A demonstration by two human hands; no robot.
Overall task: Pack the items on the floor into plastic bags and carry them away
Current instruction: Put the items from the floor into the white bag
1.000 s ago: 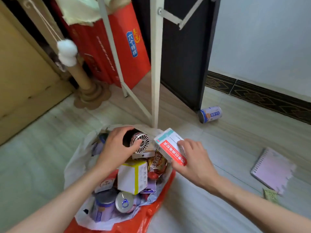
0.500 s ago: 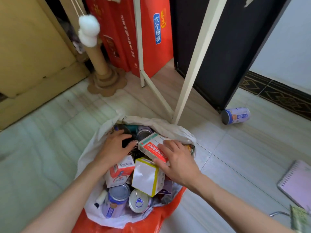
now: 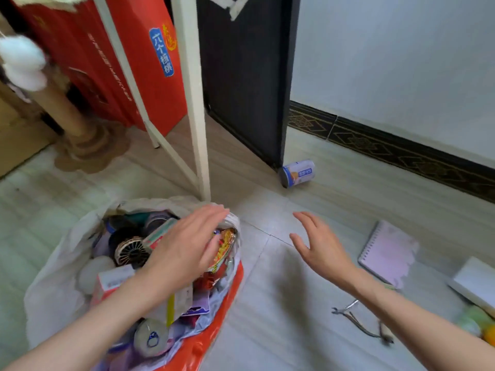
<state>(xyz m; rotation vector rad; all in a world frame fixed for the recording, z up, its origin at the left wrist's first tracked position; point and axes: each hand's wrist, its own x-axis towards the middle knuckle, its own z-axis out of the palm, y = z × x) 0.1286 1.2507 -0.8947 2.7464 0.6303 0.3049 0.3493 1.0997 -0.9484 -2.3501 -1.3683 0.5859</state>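
The white plastic bag lies open at about 8 o'clock in the view, with an orange-red bag under its right edge. It is heaped with things: a small round fan, a red and white box, a snack packet, a can near the bottom, and some cartons. The left hand rests flat on top of this pile, fingers spread wide and holding nothing; it seems to press the contents down. The right hand is over bare floor at about 3 o'clock from the bag, also open and empty, fingers pointing toward 12 o'clock.

Several items are not yet packed. A blue and white can lies on its side at 1 o'clock, just beside the corner of the black cabinet. A pink spiral notebook is at 3 o'clock, small pliers at 4 o'clock, and a white box at the right edge.

What may go wrong, in my judgement: the bag looks already very full, so more items could slide off over the low right edge, where the snack packet sits near the rim. The pliers have pointed tips and could pierce thin plastic if pushed in carelessly. The can is round and may roll away if touched lightly. When lifted, such a loaded bag could tear or spill if the opening is not gathered first.
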